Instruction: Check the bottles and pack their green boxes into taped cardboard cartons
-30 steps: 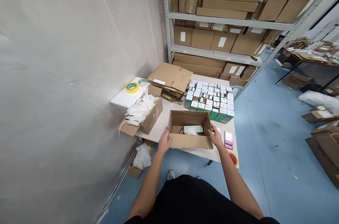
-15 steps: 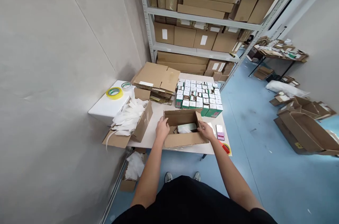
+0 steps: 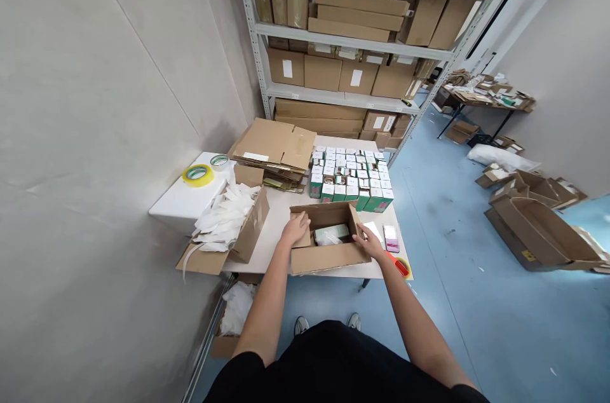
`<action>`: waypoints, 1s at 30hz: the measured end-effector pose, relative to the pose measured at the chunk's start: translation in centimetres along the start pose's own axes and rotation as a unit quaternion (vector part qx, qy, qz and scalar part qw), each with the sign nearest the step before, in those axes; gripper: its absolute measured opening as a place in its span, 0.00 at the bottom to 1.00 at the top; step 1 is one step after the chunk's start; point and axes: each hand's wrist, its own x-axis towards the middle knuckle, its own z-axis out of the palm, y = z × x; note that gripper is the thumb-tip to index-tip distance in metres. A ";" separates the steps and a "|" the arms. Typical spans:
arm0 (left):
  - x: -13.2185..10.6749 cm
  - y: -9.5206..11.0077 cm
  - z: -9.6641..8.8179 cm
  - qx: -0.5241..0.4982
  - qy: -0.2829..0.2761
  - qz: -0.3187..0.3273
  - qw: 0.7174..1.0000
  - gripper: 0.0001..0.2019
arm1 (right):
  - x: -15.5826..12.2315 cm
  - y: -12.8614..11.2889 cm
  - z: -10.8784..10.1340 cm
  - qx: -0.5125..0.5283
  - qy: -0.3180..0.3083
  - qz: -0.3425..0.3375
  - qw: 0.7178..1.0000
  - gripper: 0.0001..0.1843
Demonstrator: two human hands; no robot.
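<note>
An open cardboard box sits at the front of the table before me. Inside it lie a pale green and white small box and some clear plastic wrap. My left hand is closed over the box's left flap, which tilts inward. On the right side, my right hand grips the side flap between thumb and fingers. Just right of that hand are a white paper slip, a phone and a red-handled tape dispenser.
Several white and green small boxes stand in rows behind the box. Flattened cardboard is stacked at the back left. A carton of white paper strips and a yellow tape roll are at left. A loaded shelf stands behind.
My left hand has moved inward with the left flap, which now slants over the box opening. My right hand stays at the right flap. The whole view has shifted slightly.
</note>
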 end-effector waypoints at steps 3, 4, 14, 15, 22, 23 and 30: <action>-1.5 -3.0 0.9 0.006 0.029 0.051 0.998 0.27 | -0.7 0.6 -0.6 -0.026 -0.039 -0.001 0.999 0.36; -2.1 -4.1 0.9 0.004 0.023 0.067 0.998 0.28 | -0.7 0.8 -0.9 -0.033 -0.055 0.000 0.998 0.36; -8.2 -8.7 2.0 -0.079 -0.108 0.113 0.985 0.44 | -0.1 1.6 -2.6 0.050 -0.088 -0.005 0.995 0.31; -8.5 -8.6 2.1 -0.092 -0.108 0.109 0.984 0.42 | -0.3 1.5 -2.6 0.065 -0.079 0.015 0.995 0.31; -9.2 -7.4 3.3 -0.170 -0.056 0.048 0.983 0.28 | -0.9 0.8 -2.9 0.257 -0.083 0.103 0.957 0.36; -9.1 -6.9 3.7 -0.178 -0.027 0.032 0.983 0.26 | -1.0 0.8 -2.9 0.271 -0.079 0.109 0.953 0.36; -8.1 -2.8 6.1 -0.197 0.170 -0.092 0.961 0.33 | -1.9 0.6 -0.4 0.188 0.010 0.067 0.980 0.38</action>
